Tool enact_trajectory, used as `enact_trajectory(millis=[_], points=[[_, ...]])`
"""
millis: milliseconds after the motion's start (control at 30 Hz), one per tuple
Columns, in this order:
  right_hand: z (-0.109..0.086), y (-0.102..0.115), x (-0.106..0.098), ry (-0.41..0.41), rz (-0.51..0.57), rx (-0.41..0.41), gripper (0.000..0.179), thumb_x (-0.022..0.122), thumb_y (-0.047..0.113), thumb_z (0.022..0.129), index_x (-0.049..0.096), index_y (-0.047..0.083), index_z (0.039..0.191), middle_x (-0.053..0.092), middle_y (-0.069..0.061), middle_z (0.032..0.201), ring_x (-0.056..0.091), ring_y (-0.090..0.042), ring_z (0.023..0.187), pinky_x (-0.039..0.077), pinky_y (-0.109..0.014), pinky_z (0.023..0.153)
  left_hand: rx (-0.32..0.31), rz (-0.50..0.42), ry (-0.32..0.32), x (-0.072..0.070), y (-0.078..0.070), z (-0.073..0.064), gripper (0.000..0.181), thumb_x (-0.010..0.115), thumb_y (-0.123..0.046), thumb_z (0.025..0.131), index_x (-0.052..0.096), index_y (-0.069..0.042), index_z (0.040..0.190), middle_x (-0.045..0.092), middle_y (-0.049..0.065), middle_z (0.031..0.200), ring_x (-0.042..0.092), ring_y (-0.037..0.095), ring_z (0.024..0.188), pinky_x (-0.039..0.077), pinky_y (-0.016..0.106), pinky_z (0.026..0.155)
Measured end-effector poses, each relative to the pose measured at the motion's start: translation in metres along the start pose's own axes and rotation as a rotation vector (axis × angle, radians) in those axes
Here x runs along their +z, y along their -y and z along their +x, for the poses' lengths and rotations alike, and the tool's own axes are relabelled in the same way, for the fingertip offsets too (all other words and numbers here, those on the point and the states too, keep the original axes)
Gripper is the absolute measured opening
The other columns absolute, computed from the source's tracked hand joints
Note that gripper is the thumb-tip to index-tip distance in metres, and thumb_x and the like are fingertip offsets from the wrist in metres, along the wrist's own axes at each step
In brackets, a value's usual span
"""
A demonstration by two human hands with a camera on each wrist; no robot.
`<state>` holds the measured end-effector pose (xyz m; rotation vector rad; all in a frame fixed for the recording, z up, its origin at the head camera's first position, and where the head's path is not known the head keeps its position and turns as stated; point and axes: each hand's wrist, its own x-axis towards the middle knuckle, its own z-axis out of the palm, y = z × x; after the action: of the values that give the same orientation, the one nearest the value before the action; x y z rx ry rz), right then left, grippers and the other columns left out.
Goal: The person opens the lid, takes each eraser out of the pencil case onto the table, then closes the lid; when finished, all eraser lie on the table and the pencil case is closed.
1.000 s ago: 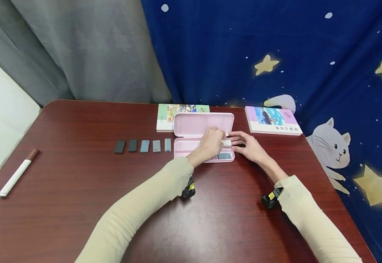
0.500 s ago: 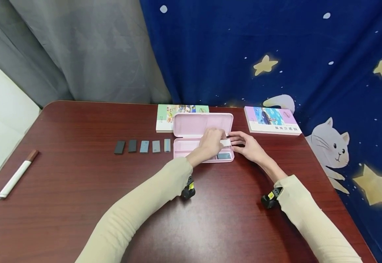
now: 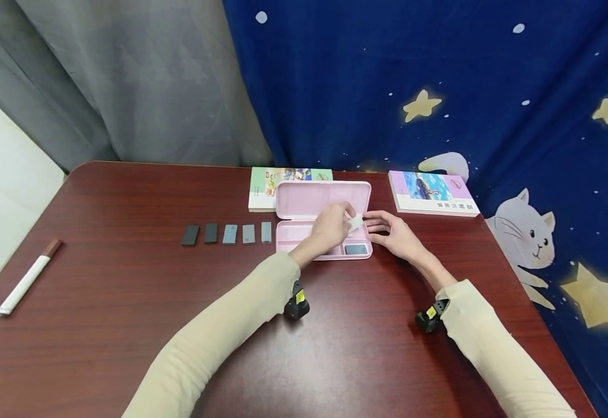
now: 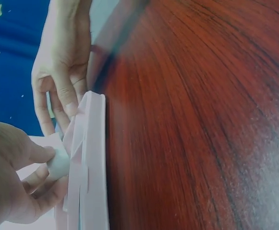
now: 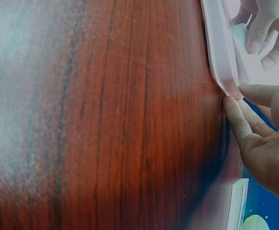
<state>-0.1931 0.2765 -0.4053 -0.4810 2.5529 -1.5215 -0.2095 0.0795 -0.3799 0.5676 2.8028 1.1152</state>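
Note:
An open pink pencil case [image 3: 324, 197] stands on the table with its lid tilted up at the back. Over its right half my left hand [image 3: 328, 225] pinches a white eraser [image 3: 355, 223] between thumb and fingers; the left wrist view shows the eraser [image 4: 59, 160] raised at an angle above the case. My right hand [image 3: 396, 235] rests its fingertips against the case's right end, thumb and fingers spread, as the right wrist view also shows at the case's corner. A grey-blue block [image 3: 356, 249] lies in the front right compartment. My left hand and wrist hide part of the tray.
Several small flat blocks, among them a black one [image 3: 190, 235] and a light grey one [image 3: 248, 234], form a row left of the case. A green book [image 3: 262, 191] lies behind the lid, a purple book [image 3: 434, 191] at back right. A marker [image 3: 29, 278] lies far left.
My left hand has lifted the white eraser from the back right part of the case and tilted it, shifting slightly left. My right hand has stayed at the case's right end.

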Motion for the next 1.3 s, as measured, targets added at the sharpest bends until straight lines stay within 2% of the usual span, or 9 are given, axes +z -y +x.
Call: enact_trajectory(millis=[100, 200, 367, 467, 633, 767, 1033, 1200, 1300], points=[[0.0, 0.002, 0.0, 0.003, -0.008, -0.001, 0.047, 0.063, -0.009, 0.088, 0.05, -0.006, 0.132, 0.059, -0.027, 0.12, 0.06, -0.039, 0.107, 0.05, -0.038, 0.092, -0.016, -0.085, -0.019, -0.005, 0.004, -0.001, 0.028, 0.067, 0.001, 0.086, 0.064, -0.007, 0.112, 0.067, 0.009, 0.092, 0.062, 0.018, 0.084, 0.051, 0.028, 0.069], [-0.001, 0.003, 0.0, 0.005, -0.02, 0.016, 0.047, 0.063, -0.009, 0.088, 0.05, -0.004, 0.133, 0.059, -0.025, 0.121, 0.06, -0.037, 0.108, 0.051, -0.034, 0.091, -0.028, -0.195, -0.019, -0.009, 0.009, -0.003, 0.036, 0.067, 0.004, 0.085, 0.062, -0.004, 0.12, 0.068, 0.01, 0.087, 0.063, 0.016, 0.073, 0.05, 0.024, 0.061], [0.0, 0.004, 0.001, 0.011, -0.024, 0.038, 0.047, 0.063, -0.007, 0.089, 0.049, -0.003, 0.134, 0.059, -0.025, 0.122, 0.059, -0.036, 0.11, 0.048, -0.043, 0.095, -0.066, -0.408, -0.026, -0.015, 0.016, -0.007, 0.036, 0.068, 0.006, 0.083, 0.062, -0.001, 0.118, 0.065, 0.01, 0.075, 0.056, 0.011, 0.05, 0.053, 0.023, 0.047], [-0.001, 0.004, 0.001, 0.008, -0.022, 0.038, 0.047, 0.063, -0.007, 0.089, 0.049, -0.004, 0.134, 0.058, -0.026, 0.122, 0.059, -0.037, 0.11, 0.047, -0.046, 0.096, -0.089, -0.537, -0.033, -0.018, 0.019, -0.011, 0.034, 0.069, 0.006, 0.083, 0.063, 0.0, 0.115, 0.063, 0.012, 0.078, 0.059, 0.014, 0.052, 0.057, 0.03, 0.049], [-0.001, 0.004, 0.001, 0.004, -0.037, 0.044, 0.046, 0.063, -0.006, 0.089, 0.049, -0.003, 0.133, 0.059, -0.025, 0.121, 0.059, -0.037, 0.11, 0.047, -0.045, 0.096, -0.156, -0.776, 0.016, -0.024, 0.023, -0.02, 0.033, 0.065, 0.007, 0.086, 0.061, 0.001, 0.118, 0.06, 0.014, 0.088, 0.063, 0.019, 0.06, 0.059, 0.041, 0.057], [-0.001, 0.004, 0.002, 0.002, -0.04, 0.048, 0.046, 0.064, -0.004, 0.089, 0.05, -0.002, 0.133, 0.059, -0.024, 0.121, 0.059, -0.035, 0.11, 0.046, -0.046, 0.097, -0.187, -0.888, 0.047, -0.031, 0.028, -0.031, 0.034, 0.062, 0.008, 0.088, 0.057, 0.002, 0.122, 0.058, 0.015, 0.09, 0.062, 0.019, 0.064, 0.059, 0.044, 0.061], [-0.003, 0.005, 0.002, -0.003, -0.067, 0.046, 0.047, 0.063, -0.005, 0.09, 0.049, -0.003, 0.135, 0.059, -0.025, 0.121, 0.059, -0.035, 0.11, 0.046, -0.046, 0.096, -0.199, -0.865, 0.037, -0.05, 0.045, -0.064, 0.037, 0.064, 0.005, 0.087, 0.057, 0.002, 0.123, 0.059, 0.015, 0.092, 0.064, 0.022, 0.061, 0.059, 0.044, 0.06], [-0.007, 0.025, 0.004, -0.003, -0.035, 0.029, 0.046, 0.061, -0.011, 0.089, 0.047, -0.01, 0.132, 0.057, -0.032, 0.12, 0.057, -0.043, 0.109, 0.045, -0.053, 0.095, -0.195, -0.869, 0.044, -0.064, 0.061, -0.09, 0.039, 0.062, 0.005, 0.089, 0.053, 0.003, 0.128, 0.056, 0.017, 0.095, 0.065, 0.024, 0.06, 0.058, 0.048, 0.061], [-0.009, 0.037, 0.005, 0.005, -0.03, 0.03, 0.045, 0.059, -0.014, 0.088, 0.046, -0.015, 0.131, 0.055, -0.036, 0.12, 0.056, -0.048, 0.109, 0.043, -0.057, 0.095, -0.192, -0.832, 0.028, -0.073, 0.07, -0.103, 0.039, 0.062, 0.005, 0.09, 0.053, 0.002, 0.127, 0.056, 0.017, 0.093, 0.064, 0.025, 0.062, 0.059, 0.047, 0.061]])
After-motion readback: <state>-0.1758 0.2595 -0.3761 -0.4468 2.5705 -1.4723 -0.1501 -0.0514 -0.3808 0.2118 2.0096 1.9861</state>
